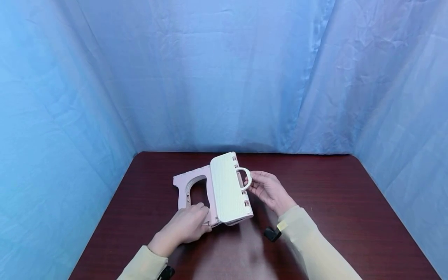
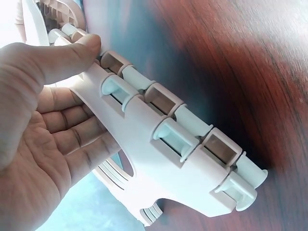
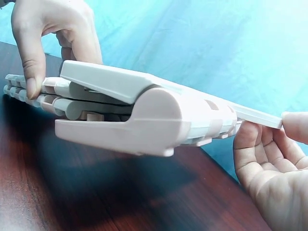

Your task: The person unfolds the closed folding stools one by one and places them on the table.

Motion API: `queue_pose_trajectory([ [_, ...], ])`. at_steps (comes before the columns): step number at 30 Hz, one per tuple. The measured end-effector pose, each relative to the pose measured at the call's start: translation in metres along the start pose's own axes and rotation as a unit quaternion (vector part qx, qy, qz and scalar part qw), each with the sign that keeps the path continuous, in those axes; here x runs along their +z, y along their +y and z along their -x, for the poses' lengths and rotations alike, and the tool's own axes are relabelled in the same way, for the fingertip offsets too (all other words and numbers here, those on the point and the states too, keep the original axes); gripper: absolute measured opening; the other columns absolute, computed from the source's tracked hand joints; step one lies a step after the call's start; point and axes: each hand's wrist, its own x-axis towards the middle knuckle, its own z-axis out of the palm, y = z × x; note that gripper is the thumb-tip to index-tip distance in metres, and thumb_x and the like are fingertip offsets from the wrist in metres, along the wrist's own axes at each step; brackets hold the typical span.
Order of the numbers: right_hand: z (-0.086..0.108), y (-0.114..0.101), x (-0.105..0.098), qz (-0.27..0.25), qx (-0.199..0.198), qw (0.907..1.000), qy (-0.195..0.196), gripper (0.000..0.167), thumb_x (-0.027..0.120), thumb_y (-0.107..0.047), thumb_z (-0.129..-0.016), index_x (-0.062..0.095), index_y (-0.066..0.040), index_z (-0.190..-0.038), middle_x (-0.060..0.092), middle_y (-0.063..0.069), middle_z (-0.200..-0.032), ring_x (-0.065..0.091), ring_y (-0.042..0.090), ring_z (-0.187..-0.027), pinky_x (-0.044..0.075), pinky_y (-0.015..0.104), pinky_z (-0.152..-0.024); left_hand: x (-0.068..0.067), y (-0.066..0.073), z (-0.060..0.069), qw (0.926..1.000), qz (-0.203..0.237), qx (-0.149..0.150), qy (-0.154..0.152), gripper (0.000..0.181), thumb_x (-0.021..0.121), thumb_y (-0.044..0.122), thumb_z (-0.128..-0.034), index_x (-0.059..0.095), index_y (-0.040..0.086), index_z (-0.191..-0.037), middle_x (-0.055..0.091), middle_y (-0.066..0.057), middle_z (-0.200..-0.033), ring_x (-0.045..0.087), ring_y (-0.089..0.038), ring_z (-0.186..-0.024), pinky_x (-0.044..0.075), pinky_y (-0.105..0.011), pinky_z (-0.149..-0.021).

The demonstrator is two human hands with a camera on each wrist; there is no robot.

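A folded plastic stool, with a white ridged panel [image 1: 229, 188] and a pink leg frame [image 1: 182, 182], is tilted above the table. My left hand [image 1: 190, 223] grips the frame's near edge; in the left wrist view the thumb of that hand [image 2: 48, 110] lies over the hinged edge [image 2: 137, 120], its fingers behind. On the stool's right side, my right hand [image 1: 267, 190] pinches the white loop handle [image 1: 249, 179]. From the right wrist view, the panel and the pink end piece [image 3: 159, 118] stand slightly apart, with folded legs between them.
The dark red-brown table [image 1: 140, 206] lies under the stool. Blue curtains [image 1: 224, 77] hang behind the table and along both sides. Small black devices [image 1: 272, 234] are worn at both wrists.
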Motion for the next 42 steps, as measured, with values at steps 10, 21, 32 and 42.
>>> queue_pose_trajectory([
  [10,0.002,-0.008,0.002,0.017,-0.006,0.9998,0.003,0.022,0.048,0.003,-0.104,0.066,-0.004,-0.094,0.072,0.008,-0.087,0.069,0.018,-0.082,0.058,0.031,-0.08,-0.001,0.001,-0.004,0.9998,0.011,0.012,-0.007,0.029,0.081,0.035,-0.0842,0.06,0.016,-0.086,0.049,0.006,-0.078,0.044,-0.01,-0.065,0.039,-0.031,-0.054],
  [21,0.005,-0.016,0.003,0.013,-0.017,0.9998,0.003,0.022,0.048,0.003,-0.104,0.066,-0.004,-0.093,0.071,0.009,-0.087,0.067,0.018,-0.079,0.057,0.029,-0.076,-0.003,0.005,-0.007,0.9995,0.02,0.024,-0.002,0.029,0.081,0.034,-0.0858,0.059,0.016,-0.085,0.049,0.006,-0.079,0.043,-0.011,-0.063,0.038,-0.03,-0.053],
  [32,0.01,-0.022,0.002,0.01,-0.027,0.9995,-0.011,0.025,0.048,0.003,-0.104,0.07,-0.004,-0.095,0.072,0.008,-0.091,0.068,0.017,-0.082,0.058,0.029,-0.08,-0.005,0.01,-0.009,0.9991,0.033,0.028,-0.005,0.028,0.081,0.033,-0.0866,0.059,0.016,-0.086,0.047,0.006,-0.078,0.042,-0.01,-0.063,0.037,-0.028,-0.052],
  [42,0.015,-0.029,0.004,0.008,-0.028,0.9991,-0.032,0.025,0.048,0.001,-0.105,0.07,-0.004,-0.094,0.073,0.009,-0.091,0.068,0.017,-0.084,0.057,0.03,-0.08,-0.004,0.011,-0.009,0.9984,0.041,0.036,0.009,0.027,0.081,0.034,-0.0856,0.06,0.017,-0.087,0.046,0.008,-0.078,0.041,-0.009,-0.063,0.037,-0.027,-0.053],
])
